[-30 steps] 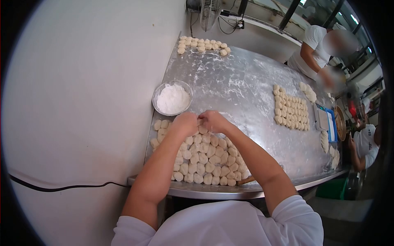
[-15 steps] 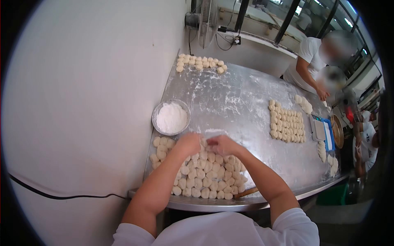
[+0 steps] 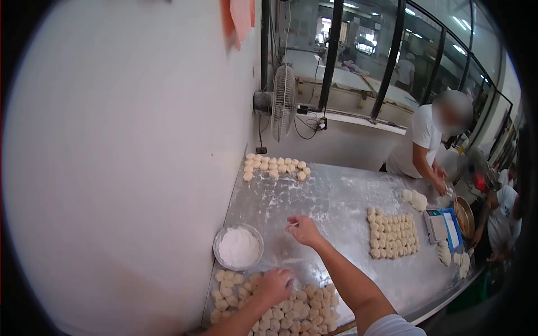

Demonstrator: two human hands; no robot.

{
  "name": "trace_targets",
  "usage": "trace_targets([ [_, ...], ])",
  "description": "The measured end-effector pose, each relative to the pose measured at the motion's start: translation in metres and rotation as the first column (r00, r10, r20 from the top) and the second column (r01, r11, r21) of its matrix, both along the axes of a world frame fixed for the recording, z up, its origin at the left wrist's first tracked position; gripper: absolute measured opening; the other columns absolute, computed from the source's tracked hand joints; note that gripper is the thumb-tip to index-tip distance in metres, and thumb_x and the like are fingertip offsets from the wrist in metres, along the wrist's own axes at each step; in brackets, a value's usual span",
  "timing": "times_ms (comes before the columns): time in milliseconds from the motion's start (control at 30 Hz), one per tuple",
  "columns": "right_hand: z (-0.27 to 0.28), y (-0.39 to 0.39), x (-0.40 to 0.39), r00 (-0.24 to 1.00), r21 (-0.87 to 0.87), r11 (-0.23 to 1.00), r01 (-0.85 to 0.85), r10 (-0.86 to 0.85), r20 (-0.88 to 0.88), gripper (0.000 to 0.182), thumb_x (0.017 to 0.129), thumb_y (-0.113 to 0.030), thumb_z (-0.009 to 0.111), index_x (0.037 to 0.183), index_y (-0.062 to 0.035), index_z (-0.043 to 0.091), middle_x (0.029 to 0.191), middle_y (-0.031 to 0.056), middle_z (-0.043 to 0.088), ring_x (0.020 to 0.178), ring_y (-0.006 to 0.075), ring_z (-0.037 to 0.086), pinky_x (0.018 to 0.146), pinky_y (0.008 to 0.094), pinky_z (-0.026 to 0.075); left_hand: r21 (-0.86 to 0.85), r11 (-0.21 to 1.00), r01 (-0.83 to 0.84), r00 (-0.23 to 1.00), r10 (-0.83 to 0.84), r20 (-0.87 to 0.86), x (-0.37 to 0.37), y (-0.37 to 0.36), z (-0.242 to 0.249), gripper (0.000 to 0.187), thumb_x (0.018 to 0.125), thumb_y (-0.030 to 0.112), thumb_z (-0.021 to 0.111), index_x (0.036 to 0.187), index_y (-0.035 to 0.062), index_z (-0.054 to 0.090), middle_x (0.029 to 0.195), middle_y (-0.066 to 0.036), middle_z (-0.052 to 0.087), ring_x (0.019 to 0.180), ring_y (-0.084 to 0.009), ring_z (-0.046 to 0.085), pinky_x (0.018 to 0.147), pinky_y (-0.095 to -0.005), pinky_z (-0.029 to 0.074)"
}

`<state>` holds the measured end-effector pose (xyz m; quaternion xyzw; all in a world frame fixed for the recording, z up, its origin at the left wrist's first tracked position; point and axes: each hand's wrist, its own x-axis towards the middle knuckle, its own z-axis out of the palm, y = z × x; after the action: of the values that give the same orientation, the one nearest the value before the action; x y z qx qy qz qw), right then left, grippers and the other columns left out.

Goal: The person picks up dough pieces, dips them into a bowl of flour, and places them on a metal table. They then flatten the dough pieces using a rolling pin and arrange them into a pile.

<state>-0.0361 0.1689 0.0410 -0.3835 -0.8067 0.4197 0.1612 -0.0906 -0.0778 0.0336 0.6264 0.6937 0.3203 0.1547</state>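
Note:
My left hand is low over the back edge of a packed group of small dough balls, its fingers curled inward. Whatever its fingertips hold, if anything, is hidden. Farther forward, my right hand is raised over the floured metal table, its thumb and fingers a little apart and no dough visible in them. Left of both hands stands a metal bowl of white flour, close against the wall.
More dough balls line the far left edge, and a neat block sits at right. Beyond it are a scale, a blue tray and a round pan. A co-worker stands across the table; a fan hangs on the wall.
My hands, together over the back of the dough balls before, are now apart. The right one has reached forward over the table; the left stays by the balls. My view has tilted up.

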Motion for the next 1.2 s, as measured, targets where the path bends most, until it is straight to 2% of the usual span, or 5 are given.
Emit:
trace_targets([
  [433,-0.023,0.214,-0.092,0.865,0.276,0.932,0.234,-0.329,0.378,0.096,0.078,-0.032,0.084,0.155,0.0019,0.037,0.149,0.0342,0.047,0.136,0.0480,0.053,0.112,0.0489,0.048,0.154,0.987,-0.038,0.972,0.001,0.236,-0.001,0.007,0.028,0.017,0.086,0.019,0.080,0.101,0.0108,0.077,0.083,-0.006,0.075,0.068,-0.0253,0.071,0.062,-0.0366,0.057],
  [633,-0.080,0.284,-0.112,0.865,0.411,0.908,0.088,-0.274,0.420,0.075,0.072,-0.037,0.089,0.127,0.0076,0.062,0.132,0.0311,0.064,0.126,0.0480,0.060,0.106,0.0474,0.051,0.116,0.992,-0.053,0.941,0.011,0.338,-0.002,0.004,0.021,0.015,0.083,0.016,0.079,0.094,0.0070,0.077,0.082,-0.012,0.072,0.074,-0.0330,0.069,0.067,-0.0449,0.057],
  [767,-0.065,0.268,-0.144,0.897,0.241,0.917,0.317,-0.373,0.239,0.064,0.072,-0.038,0.088,0.110,0.0092,0.069,0.124,0.0301,0.069,0.115,0.0482,0.066,0.095,0.0494,0.057,0.073,0.997,0.004,0.926,-0.031,0.376,0.000,0.007,0.024,0.016,0.083,0.015,0.079,0.096,0.0056,0.077,0.081,-0.013,0.072,0.074,-0.0333,0.069,0.067,-0.0445,0.057],
  [1000,-0.047,0.281,-0.167,0.850,0.498,0.867,-0.035,-0.236,0.472,0.100,0.070,-0.034,0.087,0.157,-0.0106,0.043,0.150,0.0300,0.051,0.147,0.0411,0.043,0.116,0.0548,0.040,0.152,0.984,-0.091,0.887,0.011,0.462,-0.002,0.016,0.033,0.014,0.084,0.011,0.078,0.095,0.0037,0.076,0.077,-0.013,0.070,0.070,-0.0327,0.068,0.062,-0.0437,0.056],
  [1200,-0.038,0.301,-0.194,0.704,0.305,0.920,-0.246,-0.047,0.708,0.090,0.075,-0.030,0.084,0.156,-0.0222,0.045,0.148,0.0199,0.055,0.146,0.0345,0.045,0.116,0.0569,0.037,0.140,0.989,-0.048,0.892,-0.020,0.451,-0.004,0.015,0.029,0.013,0.083,0.009,0.077,0.095,0.0042,0.076,0.075,-0.013,0.069,0.067,-0.0315,0.068,0.060,-0.0434,0.055],
])
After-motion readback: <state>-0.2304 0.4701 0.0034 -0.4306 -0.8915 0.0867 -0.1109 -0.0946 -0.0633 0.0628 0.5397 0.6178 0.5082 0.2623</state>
